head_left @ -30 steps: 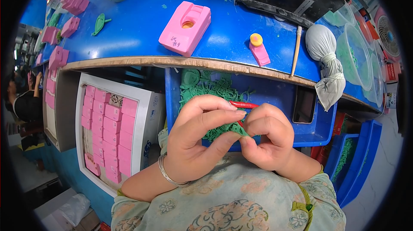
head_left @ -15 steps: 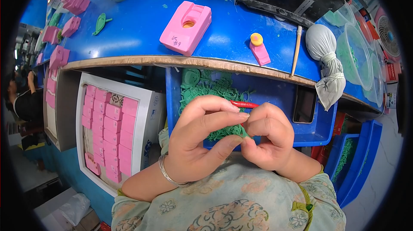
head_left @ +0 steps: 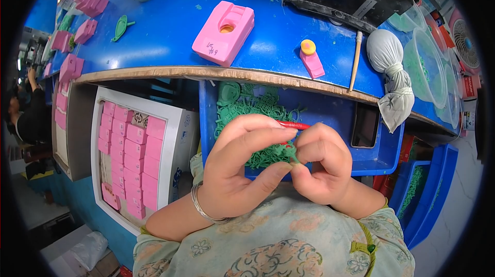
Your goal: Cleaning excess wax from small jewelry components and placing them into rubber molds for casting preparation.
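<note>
My left hand (head_left: 237, 169) is curved, with its thumb against a small green, soft-looking openwork piece (head_left: 286, 152). My right hand (head_left: 325, 166) is closed, its thumb and curled finger pinching the narrow end of that piece. A slim red tool handle (head_left: 294, 124) crosses behind the left index fingertip towards the right fingers. A smaller bit of red shows by the green piece. The tool's working end is hidden, and I cannot tell which hand bears it. Below lies a blue tray (head_left: 381, 159) with a heap of similar green pieces (head_left: 247, 104).
A dark phone (head_left: 365, 125) lies in the tray. On the blue bench stand a pink mould block (head_left: 225, 35), a small pink piece with a yellow knob (head_left: 311, 60), a brush (head_left: 356, 60) and a tied cloth bag (head_left: 386, 53). A box of pink blocks (head_left: 129, 153) sits left.
My left index finger has lifted slightly from the green piece, so more of it and a bit of red show. My right hand has hardly moved.
</note>
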Demonstrator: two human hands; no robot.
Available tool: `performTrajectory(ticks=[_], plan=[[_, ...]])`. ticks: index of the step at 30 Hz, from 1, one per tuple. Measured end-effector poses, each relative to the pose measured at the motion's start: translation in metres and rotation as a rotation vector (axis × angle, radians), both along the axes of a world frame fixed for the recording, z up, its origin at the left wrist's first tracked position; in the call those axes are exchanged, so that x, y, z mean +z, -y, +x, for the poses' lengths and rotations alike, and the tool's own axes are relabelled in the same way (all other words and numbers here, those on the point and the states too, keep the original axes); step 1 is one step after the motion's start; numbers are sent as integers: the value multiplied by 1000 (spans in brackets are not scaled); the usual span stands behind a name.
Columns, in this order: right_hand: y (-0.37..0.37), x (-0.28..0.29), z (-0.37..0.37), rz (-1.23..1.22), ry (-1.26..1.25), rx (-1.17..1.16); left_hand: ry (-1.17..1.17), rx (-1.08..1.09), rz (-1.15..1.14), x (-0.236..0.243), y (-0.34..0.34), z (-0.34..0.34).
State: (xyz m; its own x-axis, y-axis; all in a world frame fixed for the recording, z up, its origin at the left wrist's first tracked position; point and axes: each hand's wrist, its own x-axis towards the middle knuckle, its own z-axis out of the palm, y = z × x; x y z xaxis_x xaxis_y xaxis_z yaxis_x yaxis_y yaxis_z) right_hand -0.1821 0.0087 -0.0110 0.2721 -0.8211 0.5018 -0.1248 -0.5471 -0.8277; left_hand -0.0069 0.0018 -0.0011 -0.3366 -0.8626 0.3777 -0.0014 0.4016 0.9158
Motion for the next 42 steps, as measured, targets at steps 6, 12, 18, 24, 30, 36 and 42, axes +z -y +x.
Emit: performTrajectory(ticks=[6,12,18,24,30,36,42], plan=[[0,0,0,67,32,56,-42,-21,16,-5,0,2],[3,-2,2,61,31,134,14,-51,-14,-3,2,3],[4,-2,4,131,54,231,13,-37,0,-3,1,3],[3,-5,6,190,58,261,41,-29,23,-2,1,4],[4,-7,7,154,50,267,47,-21,15,-3,2,3],[4,-8,7,154,40,280,36,-14,39,-3,1,3],[3,-9,8,131,17,259,53,-26,2,-4,2,5]])
